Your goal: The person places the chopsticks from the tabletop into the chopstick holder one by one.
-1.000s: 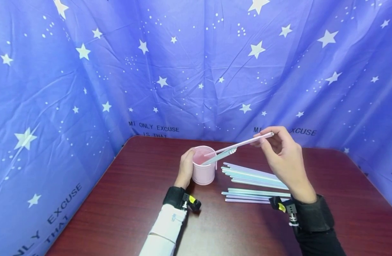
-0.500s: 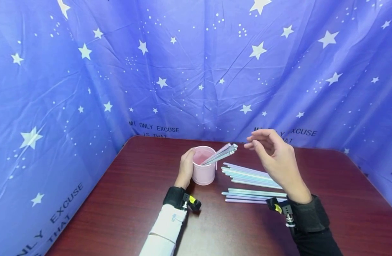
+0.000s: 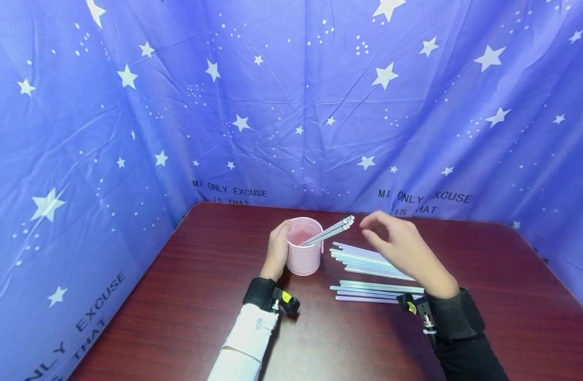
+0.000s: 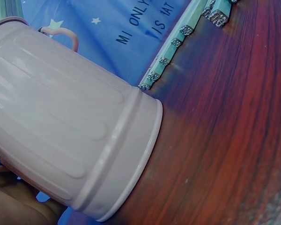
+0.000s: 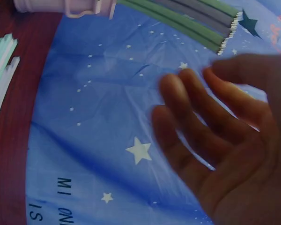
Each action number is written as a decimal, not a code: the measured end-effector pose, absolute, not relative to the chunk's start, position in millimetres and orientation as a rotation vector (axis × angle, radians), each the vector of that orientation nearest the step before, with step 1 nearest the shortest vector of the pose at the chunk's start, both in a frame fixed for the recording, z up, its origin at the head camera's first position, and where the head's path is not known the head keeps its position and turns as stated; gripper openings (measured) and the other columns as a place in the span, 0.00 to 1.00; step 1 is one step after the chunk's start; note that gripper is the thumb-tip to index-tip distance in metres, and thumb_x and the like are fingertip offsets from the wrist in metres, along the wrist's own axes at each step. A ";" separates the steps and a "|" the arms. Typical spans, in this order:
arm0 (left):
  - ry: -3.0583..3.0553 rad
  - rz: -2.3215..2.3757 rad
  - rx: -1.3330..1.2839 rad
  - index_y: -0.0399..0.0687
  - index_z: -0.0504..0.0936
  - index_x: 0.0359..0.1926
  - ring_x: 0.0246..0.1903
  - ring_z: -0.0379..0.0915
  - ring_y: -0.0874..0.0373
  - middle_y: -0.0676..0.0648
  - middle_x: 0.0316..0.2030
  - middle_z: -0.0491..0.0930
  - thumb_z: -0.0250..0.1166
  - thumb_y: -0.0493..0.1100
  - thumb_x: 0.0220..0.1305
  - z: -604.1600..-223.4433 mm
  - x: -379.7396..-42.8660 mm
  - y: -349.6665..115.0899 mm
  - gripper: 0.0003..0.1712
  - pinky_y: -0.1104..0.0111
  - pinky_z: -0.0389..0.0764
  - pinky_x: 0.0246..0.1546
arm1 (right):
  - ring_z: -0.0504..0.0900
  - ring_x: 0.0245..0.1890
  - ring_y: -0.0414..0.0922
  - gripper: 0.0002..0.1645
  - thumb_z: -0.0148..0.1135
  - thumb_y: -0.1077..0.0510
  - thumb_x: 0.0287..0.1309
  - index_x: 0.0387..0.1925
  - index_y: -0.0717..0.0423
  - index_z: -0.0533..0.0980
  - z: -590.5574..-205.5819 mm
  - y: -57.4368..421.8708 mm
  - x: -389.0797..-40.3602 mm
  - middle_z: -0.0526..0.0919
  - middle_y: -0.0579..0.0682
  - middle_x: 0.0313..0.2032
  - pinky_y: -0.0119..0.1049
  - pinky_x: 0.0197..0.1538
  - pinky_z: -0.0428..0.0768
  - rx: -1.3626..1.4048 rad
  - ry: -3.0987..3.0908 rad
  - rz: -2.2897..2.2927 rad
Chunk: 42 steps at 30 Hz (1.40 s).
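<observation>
My left hand (image 3: 276,251) grips the left side of a pink ribbed cup (image 3: 303,259), which has small loop handles and stands on the table. Several slim pastel sticks (image 3: 331,232) lean out of the cup toward the right, their silvery ends up. In the left wrist view the cup (image 4: 61,108) fills the left part, with only a bit of the hand (image 4: 14,206) showing below it. My right hand (image 3: 406,246) hovers just right of the stick ends with nothing in it. Its loosely bent fingers (image 5: 192,112) are apart from the sticks (image 5: 182,21).
Two fanned groups of pastel sticks lie on the dark red table (image 3: 215,317): a back group (image 3: 367,263) and a front group (image 3: 372,291), both partly beneath the right hand and wrist. A blue star-printed curtain (image 3: 291,95) stands behind and to the left.
My right hand has let go of a pink stick, which dropped in with the others in the cup. The hand has since lowered slightly. The left hand has kept its hold.
</observation>
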<state>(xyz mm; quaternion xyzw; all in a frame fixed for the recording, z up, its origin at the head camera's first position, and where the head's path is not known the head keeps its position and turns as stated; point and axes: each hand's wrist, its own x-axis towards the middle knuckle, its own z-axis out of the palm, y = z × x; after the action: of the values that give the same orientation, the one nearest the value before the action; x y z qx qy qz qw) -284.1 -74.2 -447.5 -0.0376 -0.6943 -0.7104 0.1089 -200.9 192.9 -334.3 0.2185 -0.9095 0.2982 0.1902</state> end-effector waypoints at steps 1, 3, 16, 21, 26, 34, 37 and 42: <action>-2.039 -2.090 -0.111 0.33 0.85 0.61 0.66 0.79 0.42 0.34 0.60 0.86 0.50 0.42 0.79 -447.6 -284.1 -74.0 0.25 0.49 0.75 0.74 | 0.85 0.36 0.42 0.08 0.69 0.63 0.69 0.48 0.53 0.84 -336.6 192.7 -202.1 0.92 0.48 0.42 0.38 0.40 0.83 0.648 -2.590 0.827; -2.032 -2.092 -0.115 0.33 0.85 0.62 0.66 0.79 0.42 0.34 0.60 0.86 0.50 0.42 0.79 -447.5 -284.0 -73.5 0.25 0.49 0.75 0.74 | 0.86 0.37 0.42 0.08 0.70 0.64 0.67 0.46 0.55 0.84 -341.7 191.8 -204.0 0.91 0.46 0.39 0.40 0.41 0.85 0.728 -2.649 0.807; -2.023 -2.093 -0.094 0.31 0.84 0.62 0.66 0.79 0.41 0.33 0.61 0.85 0.52 0.43 0.80 -445.8 -282.3 -73.3 0.24 0.49 0.75 0.75 | 0.76 0.23 0.36 0.09 0.64 0.64 0.67 0.32 0.49 0.75 -383.9 186.4 -199.0 0.77 0.41 0.24 0.29 0.27 0.79 0.981 -3.306 0.951; -2.034 -2.076 -0.104 0.33 0.85 0.61 0.66 0.80 0.42 0.34 0.60 0.86 0.51 0.45 0.79 -447.4 -283.8 -74.1 0.25 0.49 0.76 0.74 | 0.79 0.24 0.41 0.09 0.64 0.66 0.66 0.32 0.52 0.75 -391.3 188.5 -199.1 0.78 0.45 0.25 0.30 0.28 0.78 0.867 -3.384 1.036; -1.996 -2.052 -0.221 0.38 0.87 0.60 0.62 0.83 0.47 0.39 0.57 0.89 0.54 0.50 0.78 -468.3 -299.0 -79.2 0.26 0.53 0.80 0.70 | 0.73 0.27 0.37 0.07 0.67 0.66 0.64 0.34 0.53 0.77 -393.0 192.4 -204.2 0.76 0.40 0.27 0.29 0.33 0.72 0.925 -3.286 0.880; -1.976 -2.029 -0.273 0.43 0.89 0.58 0.58 0.84 0.51 0.43 0.54 0.90 0.54 0.52 0.78 -488.3 -313.8 -83.6 0.25 0.58 0.82 0.65 | 0.75 0.32 0.37 0.08 0.68 0.66 0.63 0.43 0.58 0.80 -397.5 193.5 -214.1 0.81 0.43 0.31 0.33 0.40 0.78 0.996 -3.191 0.719; -1.990 -2.042 -0.240 0.39 0.89 0.58 0.59 0.84 0.49 0.40 0.55 0.90 0.53 0.49 0.78 -472.8 -301.2 -81.4 0.25 0.55 0.81 0.67 | 0.77 0.35 0.38 0.09 0.69 0.67 0.61 0.44 0.58 0.81 -400.1 192.6 -215.6 0.84 0.45 0.34 0.35 0.43 0.81 1.014 -3.158 0.660; -2.039 -2.068 -0.141 0.33 0.85 0.61 0.64 0.80 0.43 0.34 0.59 0.87 0.50 0.45 0.79 -449.1 -284.4 -74.7 0.26 0.50 0.77 0.73 | 0.76 0.33 0.37 0.09 0.72 0.68 0.58 0.38 0.56 0.80 -405.8 189.9 -215.1 0.80 0.43 0.29 0.34 0.40 0.80 0.999 -3.113 0.622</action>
<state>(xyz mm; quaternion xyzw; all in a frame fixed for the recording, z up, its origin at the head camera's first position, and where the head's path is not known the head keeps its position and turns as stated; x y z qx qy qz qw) -284.4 -74.7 -449.1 -0.0483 -0.6964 -0.7065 0.1168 -215.1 189.9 -405.8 0.2988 -0.9314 0.1862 -0.0931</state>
